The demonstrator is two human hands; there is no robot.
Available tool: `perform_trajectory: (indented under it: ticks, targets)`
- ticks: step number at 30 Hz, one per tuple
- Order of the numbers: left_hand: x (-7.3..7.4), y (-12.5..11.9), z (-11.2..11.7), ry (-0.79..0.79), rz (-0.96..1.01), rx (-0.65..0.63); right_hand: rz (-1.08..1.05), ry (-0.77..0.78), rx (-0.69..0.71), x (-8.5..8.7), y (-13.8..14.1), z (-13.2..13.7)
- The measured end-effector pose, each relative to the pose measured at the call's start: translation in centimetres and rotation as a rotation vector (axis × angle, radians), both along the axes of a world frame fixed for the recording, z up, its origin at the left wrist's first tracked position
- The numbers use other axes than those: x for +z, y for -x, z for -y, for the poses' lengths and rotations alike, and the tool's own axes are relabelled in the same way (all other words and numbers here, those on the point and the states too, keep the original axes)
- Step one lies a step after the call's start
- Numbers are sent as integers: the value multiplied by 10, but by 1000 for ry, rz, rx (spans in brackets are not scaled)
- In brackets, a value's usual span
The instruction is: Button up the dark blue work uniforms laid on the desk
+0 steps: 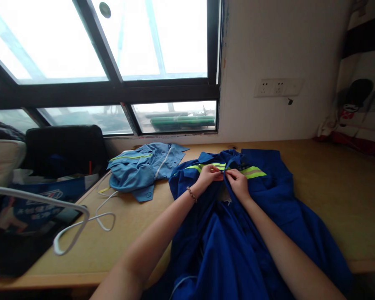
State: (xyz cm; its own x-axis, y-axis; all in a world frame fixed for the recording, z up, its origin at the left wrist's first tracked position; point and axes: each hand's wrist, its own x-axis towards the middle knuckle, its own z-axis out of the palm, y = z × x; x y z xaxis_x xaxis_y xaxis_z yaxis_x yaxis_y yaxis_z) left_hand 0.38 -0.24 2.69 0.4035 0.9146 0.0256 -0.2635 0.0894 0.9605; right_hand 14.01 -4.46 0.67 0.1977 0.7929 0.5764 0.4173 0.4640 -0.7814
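Blue jacket is lying across the desk, hem over its front edge. Left hand and right hand are pinching its front edges together at the chest; the lower front is seemingly hanging open.

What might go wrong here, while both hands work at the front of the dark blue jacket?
1. The left hand and right hand pinch the two front edges of the dark blue jacket; these may end up crooked, because the cloth lies wrinkled.
2. The jacket's lower part hangs over the table edge and may slide down.
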Motion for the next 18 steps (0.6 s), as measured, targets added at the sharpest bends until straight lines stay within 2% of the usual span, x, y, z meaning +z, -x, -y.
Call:
perform_trajectory:
  ticks: [3, 6, 10, 14, 18]
  targets:
    - [-1, -22, -13, -28, 5, -20, -145, 62, -29, -8, -17, -11]
    - [-20, -33, -13, 7, 34, 4, -202, 122, -48, -19, -25, -16]
    - [-41, -27, -4, 31, 79, 1, -142, 99, -25, -24, -21, -13]
    - [-41, -20, 0, 43, 82, 9, -94, 96, -8, -23, -17, -10]
    - [-37, -20, 0, 40, 61, 46, -160, 202, -23, -25, -17, -11]
